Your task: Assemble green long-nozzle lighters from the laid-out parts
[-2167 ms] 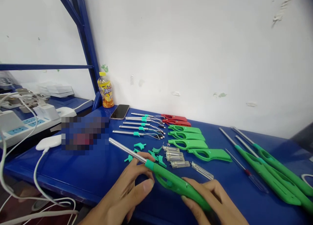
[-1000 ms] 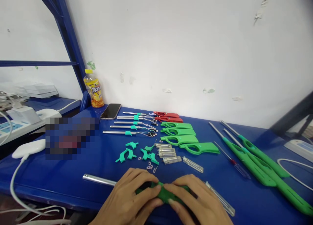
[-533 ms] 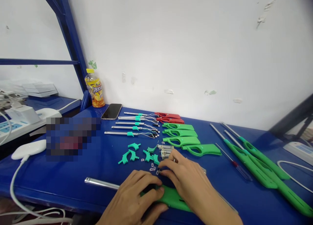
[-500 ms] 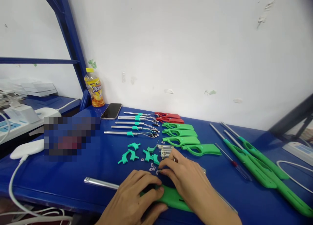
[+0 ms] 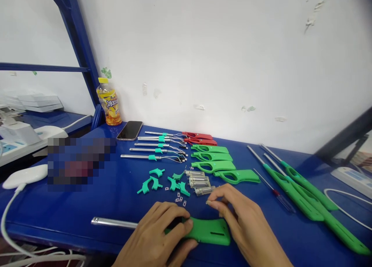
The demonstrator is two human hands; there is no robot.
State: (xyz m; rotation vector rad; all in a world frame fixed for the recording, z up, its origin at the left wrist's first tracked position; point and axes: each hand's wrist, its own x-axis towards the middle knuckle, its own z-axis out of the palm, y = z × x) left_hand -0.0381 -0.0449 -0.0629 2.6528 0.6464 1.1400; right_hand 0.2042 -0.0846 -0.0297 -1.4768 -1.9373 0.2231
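Observation:
My left hand [image 5: 162, 236] is closed around a long-reach gas lighter [image 5: 207, 231], its green handle lying toward the right and its metal barrel pointing left. Just above the handle's right end, my right hand [image 5: 241, 216] has thumb and index finger pinched together. Whatever sits at those fingertips is too small to make out. Beyond the hands lie several clear fuel tanks [image 5: 199, 180], several small pale clips [image 5: 180, 199] and several teal triggers [image 5: 174, 183].
Barrels with wires [image 5: 142, 157], green handle shells [image 5: 215, 165] and red shells [image 5: 199, 135] line the back. To the right lie a screwdriver [image 5: 283, 201] and several assembled lighters [image 5: 293, 189]. A phone [image 5: 130, 130] and a drink bottle [image 5: 109, 102] stand at back left.
My right hand has drawn back to the right from beside the small clips, uncovering the fuel tanks and the lighter handle's right end. My left hand keeps its hold on the lighter.

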